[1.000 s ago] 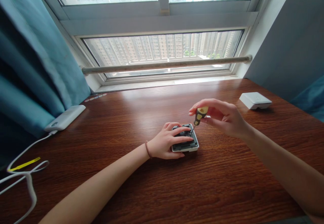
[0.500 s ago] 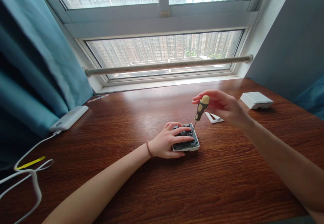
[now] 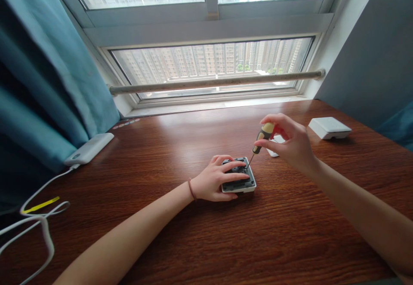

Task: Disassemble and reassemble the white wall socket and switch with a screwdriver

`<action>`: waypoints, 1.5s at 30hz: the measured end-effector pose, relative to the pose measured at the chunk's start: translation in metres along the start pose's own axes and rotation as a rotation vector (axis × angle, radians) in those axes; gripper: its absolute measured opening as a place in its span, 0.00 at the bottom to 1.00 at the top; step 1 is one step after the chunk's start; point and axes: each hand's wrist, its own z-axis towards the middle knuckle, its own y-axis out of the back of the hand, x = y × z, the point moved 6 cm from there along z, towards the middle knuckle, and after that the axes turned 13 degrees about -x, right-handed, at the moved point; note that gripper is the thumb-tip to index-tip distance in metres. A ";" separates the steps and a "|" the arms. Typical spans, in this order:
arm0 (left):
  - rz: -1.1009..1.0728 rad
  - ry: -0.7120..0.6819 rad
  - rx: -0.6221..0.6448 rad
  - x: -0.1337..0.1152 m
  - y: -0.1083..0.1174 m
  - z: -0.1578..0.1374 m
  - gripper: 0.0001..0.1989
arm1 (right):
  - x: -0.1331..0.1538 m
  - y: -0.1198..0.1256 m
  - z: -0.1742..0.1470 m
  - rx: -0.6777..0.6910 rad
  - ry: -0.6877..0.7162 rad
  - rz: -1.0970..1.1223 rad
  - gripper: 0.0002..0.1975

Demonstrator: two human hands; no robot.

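A small square device (image 3: 239, 185) with a white rim and a black inner face lies flat on the wooden table. Over it spreads my left hand (image 3: 217, 181), its fingers across the black face and the thumb along the near edge, holding it down. My right hand (image 3: 288, 141) grips a screwdriver (image 3: 263, 134) with a dark and cream handle between thumb and fingers. The screwdriver tilts to the right, and its tip reaches the black face near my left fingertips; the exact contact point is too small to make out. Partly behind my right hand lies a white frame (image 3: 273, 151).
A white square box (image 3: 329, 128) sits at the table's right rear. To the left are a white power bank (image 3: 89, 148), a white cable (image 3: 48, 237) and a yellow strip (image 3: 41, 205). A blue curtain (image 3: 61, 70) hangs at the left; a rail (image 3: 216, 83) crosses the window.
The screwdriver handle has leaned further right, and my right fingers have closed around it from a looser pose. My left hand and the device stay in place.
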 end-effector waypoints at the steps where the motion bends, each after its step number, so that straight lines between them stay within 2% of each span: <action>1: 0.000 -0.001 0.000 0.000 0.000 0.000 0.29 | 0.001 -0.001 0.001 0.060 -0.029 0.073 0.18; 4: -0.002 0.003 -0.003 0.000 0.000 0.000 0.29 | 0.012 -0.008 0.000 0.352 -0.068 0.340 0.16; 6: -0.003 0.005 -0.003 0.000 0.000 0.000 0.29 | 0.017 -0.011 -0.002 0.452 -0.070 0.441 0.15; 8: 0.000 0.004 -0.003 0.000 0.000 0.000 0.29 | 0.015 -0.011 -0.002 0.393 -0.078 0.439 0.15; 12: 0.008 0.003 -0.005 0.000 0.000 0.000 0.29 | 0.003 -0.006 0.000 0.132 -0.046 0.176 0.18; 14: 0.007 0.002 -0.003 0.000 0.000 0.000 0.30 | -0.001 -0.003 0.001 0.082 -0.048 0.110 0.18; 20: 0.001 0.009 0.001 0.001 0.000 0.000 0.29 | 0.008 -0.012 -0.001 0.354 -0.119 0.408 0.20; 22: 0.002 0.007 0.002 0.000 0.000 0.000 0.29 | 0.010 -0.012 -0.002 0.339 -0.084 0.381 0.20; 26: 0.006 0.002 -0.004 0.000 0.000 0.000 0.29 | 0.012 -0.007 0.003 0.246 0.070 0.102 0.19; 28: 0.005 0.000 -0.004 0.000 0.000 0.000 0.29 | 0.015 -0.004 0.005 0.263 0.119 0.055 0.18; 30: 0.003 0.001 -0.005 0.000 0.000 0.000 0.29 | 0.016 -0.003 0.005 0.319 0.103 0.087 0.17; 33: 0.001 0.003 -0.004 0.000 0.000 0.000 0.29 | 0.015 -0.007 0.001 0.362 0.008 0.145 0.20; 36: 0.005 0.007 -0.002 0.000 0.000 0.000 0.29 | 0.015 -0.010 -0.004 0.270 -0.004 0.117 0.22; 40: 0.003 0.015 0.006 0.000 0.000 0.000 0.29 | 0.015 -0.003 -0.003 0.056 0.052 0.010 0.17; 42: 0.005 0.013 0.007 0.000 0.000 -0.001 0.29 | 0.013 -0.004 -0.002 0.105 0.012 0.080 0.16; 45: 0.008 0.009 0.007 0.001 0.000 -0.001 0.29 | 0.014 -0.011 -0.003 0.275 -0.079 0.314 0.17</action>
